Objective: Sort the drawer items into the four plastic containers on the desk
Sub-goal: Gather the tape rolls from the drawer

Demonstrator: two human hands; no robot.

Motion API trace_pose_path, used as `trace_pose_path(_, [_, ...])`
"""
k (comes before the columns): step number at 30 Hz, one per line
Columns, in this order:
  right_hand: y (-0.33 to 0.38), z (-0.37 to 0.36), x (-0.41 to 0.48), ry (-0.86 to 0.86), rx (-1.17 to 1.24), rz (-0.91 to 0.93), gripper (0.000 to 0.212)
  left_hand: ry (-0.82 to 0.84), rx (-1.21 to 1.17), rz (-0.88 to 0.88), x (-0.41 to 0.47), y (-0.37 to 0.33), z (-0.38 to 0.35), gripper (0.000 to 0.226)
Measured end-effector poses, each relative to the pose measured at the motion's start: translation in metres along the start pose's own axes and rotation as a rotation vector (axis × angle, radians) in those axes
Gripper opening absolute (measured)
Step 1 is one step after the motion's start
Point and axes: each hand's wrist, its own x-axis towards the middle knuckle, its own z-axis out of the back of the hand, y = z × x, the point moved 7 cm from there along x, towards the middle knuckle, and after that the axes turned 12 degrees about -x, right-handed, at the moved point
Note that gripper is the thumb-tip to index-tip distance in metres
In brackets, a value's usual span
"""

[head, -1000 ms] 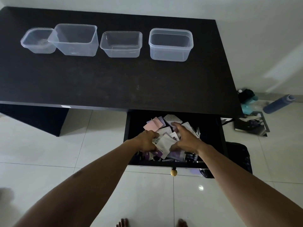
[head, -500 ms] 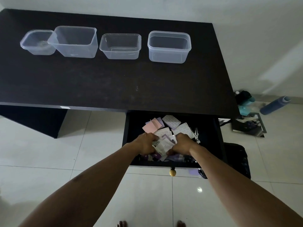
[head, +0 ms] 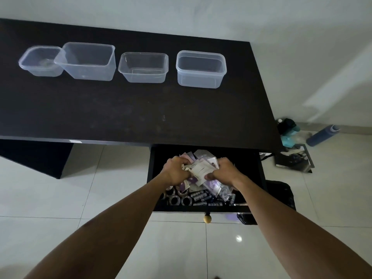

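The open drawer (head: 253,170) under the dark desk (head: 120,109) holds a heap of paper packets (head: 201,168), small rings (head: 177,198) and batteries (head: 201,196). My left hand (head: 175,172) and my right hand (head: 225,170) both grip the bundle of packets from either side, just above the drawer's contents. Along the desk's back stand several clear plastic containers with nothing in them: a small one (head: 40,61) at the far left, a tall one (head: 90,61), a shallow one (head: 144,67) and a lidded-style one (head: 201,69).
The drawer front carries a round brass knob (head: 207,218). On the tiled floor to the right lie a blue bottle (head: 322,135), a teal item (head: 289,133), a dark book (head: 291,162) and a black bag (head: 281,196). A white wall stands behind the desk.
Both hands have closed in on the packets and gathered them into one bundle, lifted slightly. Rings and batteries beneath are uncovered. The camera has tilted down a little.
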Motion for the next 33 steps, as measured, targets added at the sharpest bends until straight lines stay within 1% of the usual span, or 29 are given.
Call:
trace_pose_path(4, [-0.006,0.012,-0.004,-0.028,0.033,0.006,0.024,-0.017,-0.028,-0.03,-0.002,-0.014,-0.009,0.025])
trace_pose_path(8, [-0.022,0.034,-0.024,-0.049,0.084,0.021,0.022,-0.029,-0.099,-0.038,-0.009,-0.036,-0.031,0.014])
trace_pose_path(11, [-0.041,0.064,-0.044,-0.075,0.114,-0.002,0.021,0.039,-0.222,-0.008,-0.016,-0.069,-0.056,0.016])
trace_pose_path(14, [-0.063,0.106,-0.066,-0.123,0.132,-0.026,0.019,0.1,-0.319,-0.009,-0.021,-0.113,-0.083,0.011])
trace_pose_path(17, [-0.096,0.152,-0.086,-0.184,0.169,-0.066,0.02,0.12,-0.348,-0.036,-0.021,-0.162,-0.116,0.013])
trace_pose_path(20, [-0.145,0.191,-0.097,-0.267,0.195,-0.14,0.021,0.11,-0.367,-0.037,-0.012,-0.202,-0.161,0.017])
trace_pose_path(23, [-0.196,0.212,-0.1,-0.328,0.213,-0.191,0.023,0.118,-0.401,-0.008,-0.001,-0.224,-0.216,0.018])
trace_pose_path(25, [-0.23,0.217,-0.099,-0.352,0.241,-0.227,0.023,0.109,-0.401,0.003,0.01,-0.23,-0.255,0.016])
trace_pose_path(27, [-0.261,0.216,-0.098,-0.363,0.282,-0.271,0.023,0.085,-0.363,0.009,0.021,-0.228,-0.289,0.018])
trace_pose_path(31, [-0.323,0.201,-0.077,-0.344,0.315,-0.316,0.029,0.013,-0.326,0.074,0.053,-0.203,-0.354,0.032])
trace_pose_path(33, [-0.347,0.191,-0.061,-0.348,0.321,-0.333,0.027,-0.018,-0.288,0.102,0.066,-0.19,-0.378,0.03])
